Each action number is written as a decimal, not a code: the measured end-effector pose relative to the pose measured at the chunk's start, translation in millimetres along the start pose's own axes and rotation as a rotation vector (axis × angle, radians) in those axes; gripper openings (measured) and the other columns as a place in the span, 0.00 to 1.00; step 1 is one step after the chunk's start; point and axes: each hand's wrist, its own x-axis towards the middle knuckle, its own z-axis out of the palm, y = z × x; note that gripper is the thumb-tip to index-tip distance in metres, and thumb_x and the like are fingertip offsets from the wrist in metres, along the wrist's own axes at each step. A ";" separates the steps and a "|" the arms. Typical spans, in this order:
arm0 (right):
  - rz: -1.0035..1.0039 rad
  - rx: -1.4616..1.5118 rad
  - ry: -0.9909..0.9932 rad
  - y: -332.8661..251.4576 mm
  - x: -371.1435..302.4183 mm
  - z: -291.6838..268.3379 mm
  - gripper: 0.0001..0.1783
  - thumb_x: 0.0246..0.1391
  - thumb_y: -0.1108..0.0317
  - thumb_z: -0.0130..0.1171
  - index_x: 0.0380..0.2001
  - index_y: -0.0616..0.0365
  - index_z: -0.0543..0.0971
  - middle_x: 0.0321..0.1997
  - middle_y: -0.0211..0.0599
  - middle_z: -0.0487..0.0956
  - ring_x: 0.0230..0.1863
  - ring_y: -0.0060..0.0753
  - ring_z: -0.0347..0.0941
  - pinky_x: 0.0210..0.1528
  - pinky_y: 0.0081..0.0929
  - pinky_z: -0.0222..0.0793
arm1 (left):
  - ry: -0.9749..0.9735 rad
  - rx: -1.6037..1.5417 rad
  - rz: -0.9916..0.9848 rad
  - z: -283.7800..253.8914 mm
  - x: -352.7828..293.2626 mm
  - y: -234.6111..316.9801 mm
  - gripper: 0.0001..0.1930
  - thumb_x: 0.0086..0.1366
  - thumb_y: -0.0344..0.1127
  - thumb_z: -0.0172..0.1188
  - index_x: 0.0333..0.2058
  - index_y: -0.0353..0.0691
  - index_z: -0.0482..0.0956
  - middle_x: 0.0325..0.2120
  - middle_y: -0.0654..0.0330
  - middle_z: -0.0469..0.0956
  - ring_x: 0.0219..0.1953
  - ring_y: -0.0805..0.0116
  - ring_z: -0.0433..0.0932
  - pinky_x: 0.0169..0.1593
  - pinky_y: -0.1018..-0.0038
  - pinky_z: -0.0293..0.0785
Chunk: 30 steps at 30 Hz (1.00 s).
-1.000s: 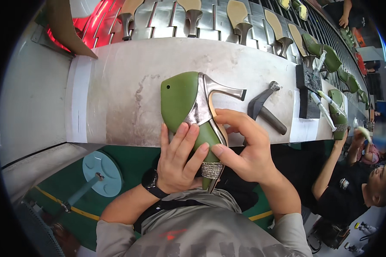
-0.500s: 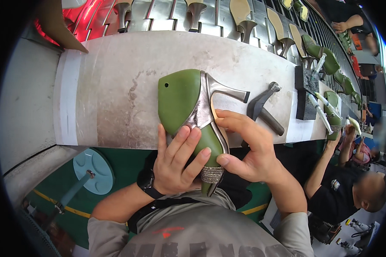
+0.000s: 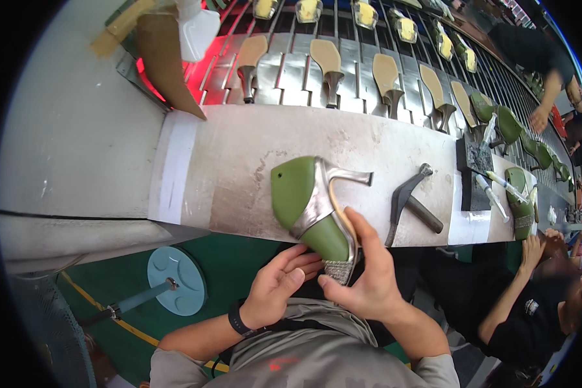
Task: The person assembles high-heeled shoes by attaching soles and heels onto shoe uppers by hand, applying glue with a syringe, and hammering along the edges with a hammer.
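A high-heeled shoe with silver straps and a sparkly toe band, fitted on a green shoe last, lies on its side over the bench's near edge. Its heel points right. My right hand grips the front part, fingers along the sole and thumb near the sparkly band. Beside the toe, my left hand is held palm inward with fingers loosely bent and holding nothing; its fingertips are close to the last, and whether they touch it I cannot tell. A hammer with a dark handle rests to the right of the shoe.
Behind the bench, a slatted conveyor carries tan insoles with heels and small clear trays. A dark block with syringes stands right, near another green last. A white bottle is far left; a co-worker's arm reaches in at right.
My left hand has come off the shoe and drawn back toward me. My right hand keeps its grip near the toe. The view has shifted, showing more of the conveyor.
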 end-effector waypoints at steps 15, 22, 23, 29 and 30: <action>-0.139 -0.705 0.180 55.4 16.1 -55.3 0.33 0.49 0.68 0.71 0.60 0.63 0.77 0.69 0.56 0.72 0.76 0.62 0.59 0.75 0.67 0.51 | 0.760 0.664 0.516 -103.1 58.1 147.8 0.21 0.66 0.29 0.70 0.54 0.32 0.74 0.47 0.56 0.80 0.48 0.67 0.79 0.55 0.68 0.75; -0.190 -0.516 0.090 63.6 4.5 -76.4 0.26 0.54 0.63 0.69 0.56 0.59 0.79 0.69 0.53 0.73 0.77 0.59 0.59 0.77 0.67 0.50 | 0.929 0.923 0.537 -197.4 95.6 164.0 0.26 0.67 0.31 0.70 0.60 0.28 0.71 0.53 0.51 0.79 0.53 0.61 0.78 0.62 0.65 0.70; -0.182 -0.447 0.126 56.5 3.4 -88.9 0.26 0.54 0.60 0.70 0.55 0.58 0.80 0.68 0.55 0.73 0.75 0.59 0.62 0.76 0.66 0.52 | 0.916 0.961 0.550 -192.8 101.3 162.7 0.28 0.68 0.31 0.69 0.62 0.27 0.70 0.57 0.49 0.77 0.56 0.59 0.77 0.64 0.65 0.69; -0.538 -0.671 0.645 -7.8 77.5 -250.9 0.17 0.54 0.61 0.69 0.43 0.62 0.85 0.48 0.51 0.86 0.51 0.52 0.82 0.56 0.41 0.77 | 0.817 1.335 0.974 -74.1 87.7 148.3 0.32 0.69 0.29 0.63 0.68 0.28 0.64 0.70 0.42 0.66 0.73 0.49 0.64 0.75 0.60 0.56; -0.365 -0.653 0.638 -13.4 99.4 -278.2 0.18 0.56 0.59 0.67 0.43 0.61 0.86 0.45 0.51 0.87 0.49 0.51 0.84 0.56 0.40 0.77 | 0.646 1.400 1.019 -47.7 82.3 139.1 0.32 0.67 0.27 0.62 0.68 0.29 0.65 0.71 0.43 0.65 0.73 0.48 0.63 0.75 0.57 0.55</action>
